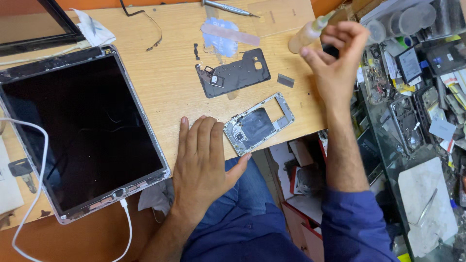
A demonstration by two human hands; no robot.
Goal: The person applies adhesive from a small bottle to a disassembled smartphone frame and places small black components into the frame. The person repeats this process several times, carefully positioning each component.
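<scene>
Resting flat on the edge of the wooden table (160,82), the left hand (204,160) is lying released, fingers spread and gripping nothing, its thumb tip sitting just beside the silver phone frame (258,123). That frame is lying tilted near the table's front edge, camera side up. The right hand (337,58) is lifting above the table's right edge, fingers curled around a small squeeze bottle (307,34) of pale yellowish liquid, its nozzle pointing up and to the right.

Behind the frame, a dark grey phone back plate (234,73) is lying flat, with a small grey metal blade (285,80) just to its right. Farther back, a strip of pale pink tape (230,35) is sticking across a patch of light blue film, and a metal screwdriver (228,8) is lying near the far edge. A thin black flex cable (145,24) is curling at the back.

On the left, a large tablet (82,131) with a black screen and scuffed silver rim is taking up much of the table, a white charging cable (127,223) plugged into its near end. A crumpled white cloth (94,29) is sitting behind it.

To the right, a glass counter (388,145) is crowded with phone parts, small flat packets in white, yellow and blue, and clear round containers; their labels are too small to make out. A white rectangular pad (427,204) is lying at the near right.
</scene>
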